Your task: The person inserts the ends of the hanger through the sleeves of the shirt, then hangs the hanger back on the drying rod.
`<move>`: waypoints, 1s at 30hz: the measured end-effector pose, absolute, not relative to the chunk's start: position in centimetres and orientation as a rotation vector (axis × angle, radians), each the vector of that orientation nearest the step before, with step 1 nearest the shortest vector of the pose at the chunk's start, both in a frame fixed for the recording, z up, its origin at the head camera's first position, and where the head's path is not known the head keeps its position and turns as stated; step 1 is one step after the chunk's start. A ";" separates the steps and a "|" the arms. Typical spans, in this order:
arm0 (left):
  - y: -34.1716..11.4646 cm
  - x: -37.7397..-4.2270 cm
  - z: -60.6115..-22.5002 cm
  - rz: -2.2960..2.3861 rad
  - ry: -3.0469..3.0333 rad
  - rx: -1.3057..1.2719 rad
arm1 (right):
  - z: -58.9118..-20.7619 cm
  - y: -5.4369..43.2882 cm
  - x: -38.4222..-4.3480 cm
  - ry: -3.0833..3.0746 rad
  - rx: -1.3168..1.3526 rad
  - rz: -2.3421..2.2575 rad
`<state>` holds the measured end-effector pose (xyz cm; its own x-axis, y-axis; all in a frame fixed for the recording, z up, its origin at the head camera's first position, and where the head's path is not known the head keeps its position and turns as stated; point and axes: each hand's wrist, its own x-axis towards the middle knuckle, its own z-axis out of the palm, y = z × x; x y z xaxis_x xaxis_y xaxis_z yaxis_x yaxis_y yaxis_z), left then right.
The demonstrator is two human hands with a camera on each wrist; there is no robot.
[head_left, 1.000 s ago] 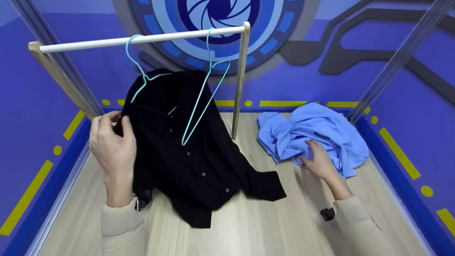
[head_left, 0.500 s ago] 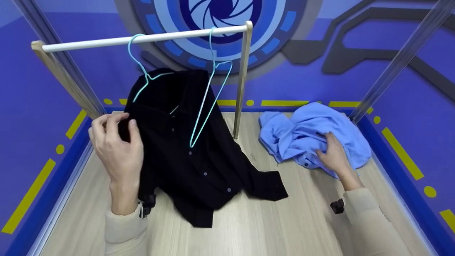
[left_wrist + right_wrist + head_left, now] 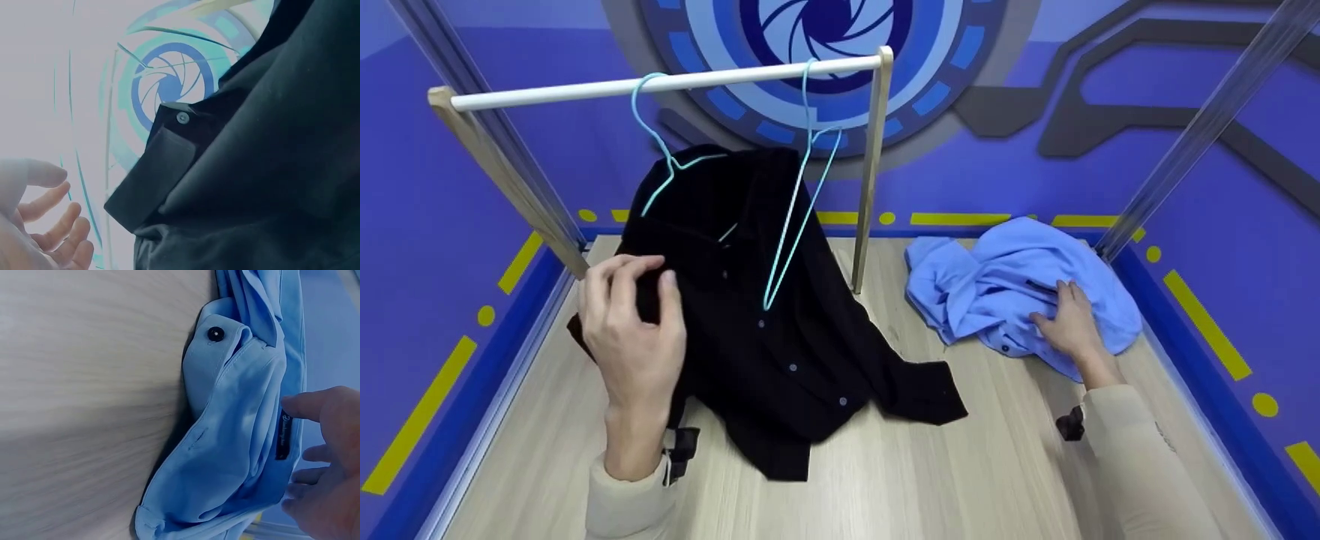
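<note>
A black button-up shirt (image 3: 765, 375) hangs on a light-blue hanger (image 3: 649, 124) at the left of the rack, its lower part lying on the floor. My left hand (image 3: 634, 337) is in front of its shoulder side, fingers bent and thumb apart; in the left wrist view, a gap separates the fingers from the sleeve's buttoned cuff (image 3: 152, 180). A crumpled blue shirt (image 3: 982, 289) lies on the floor at the right. My right hand (image 3: 1072, 326) rests on it, with the thumb beside the dark collar label (image 3: 283, 436) and the fingers loosely bent at the collar's edge.
The rack has a white rail (image 3: 735, 75) and wooden posts (image 3: 870, 172). A second light-blue hanger (image 3: 791, 225) hangs bare in front of the black shirt. Blue-purple walls (image 3: 1222, 247) enclose the wood-grain floor (image 3: 900, 480) on both sides and behind.
My left hand has let go of the black shirt's shoulder side and moved down and right. The right hand has slid right across the blue shirt towards the label.
</note>
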<state>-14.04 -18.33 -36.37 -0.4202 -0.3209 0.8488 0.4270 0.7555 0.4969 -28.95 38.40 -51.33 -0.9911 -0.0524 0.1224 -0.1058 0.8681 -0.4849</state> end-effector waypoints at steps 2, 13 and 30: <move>-17.9 -13.8 -36.4 -0.832 -1.824 -0.097 | -51.4 38.4 -29.1 -2.963 0.108 0.765; -15.5 -12.9 -36.1 -0.857 -1.704 -0.243 | -51.3 38.3 -29.4 -3.057 0.114 0.666; -12.1 -11.6 -37.2 -0.867 -1.825 -0.591 | -51.1 37.6 -29.2 -3.190 0.132 0.631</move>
